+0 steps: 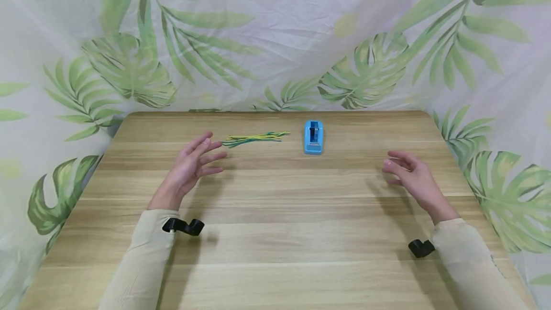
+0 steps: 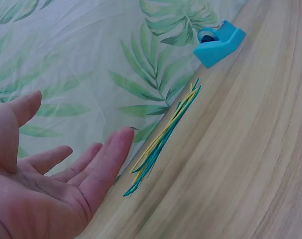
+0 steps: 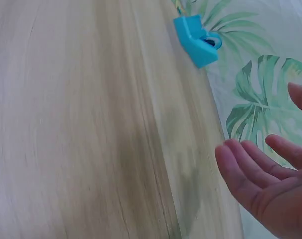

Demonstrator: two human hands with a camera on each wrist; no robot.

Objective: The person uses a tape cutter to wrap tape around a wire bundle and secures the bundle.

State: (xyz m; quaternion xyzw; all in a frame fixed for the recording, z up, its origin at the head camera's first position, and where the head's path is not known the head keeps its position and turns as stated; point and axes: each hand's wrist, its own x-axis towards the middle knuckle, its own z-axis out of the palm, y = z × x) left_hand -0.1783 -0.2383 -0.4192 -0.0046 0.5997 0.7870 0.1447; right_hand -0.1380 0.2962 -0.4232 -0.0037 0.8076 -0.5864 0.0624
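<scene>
L hand (image 1: pixel 186 169) is up over the tbl. (image 1: pixel 292 233) at abt. 10 o'c from its middle. Its fingers are spread wide w/ nothing in them. R hand (image 1: pixel 416 181) is up too, at abt. 3 o'c. Its fingers are soft and a bit bent, thumb apart in the R wrist view, and it holds nothing too.

Nearest L hand, at its 2 o'c, is a thin bunch of yellow + green wires (image 1: pixel 257 137) (or bendy sticks, can't tell which). They lie flat, some crossing. The L wrist view shows a small gap btwn them and the fingertips, so prob. no touch.

Blue tape holder (image 1: pixel 314 138) sits past the R end of the wires, apart from them, at 1 o'c from the tbl. middle and 10 o'c from R hand.

Step now, I'd guess: hands prob. just getting set or reaching, w/ nothing picked up yet. Getting a wire would call for L hand to dip to 2 o'c and pinch just one, as the thin bits could stick together or roll. R hand is too far off to help w/o a move to 10 o'c.

Farther out, at 12 o'c, a leafy cloth (image 1: pixel 297 37) hangs behind the tbl.
</scene>
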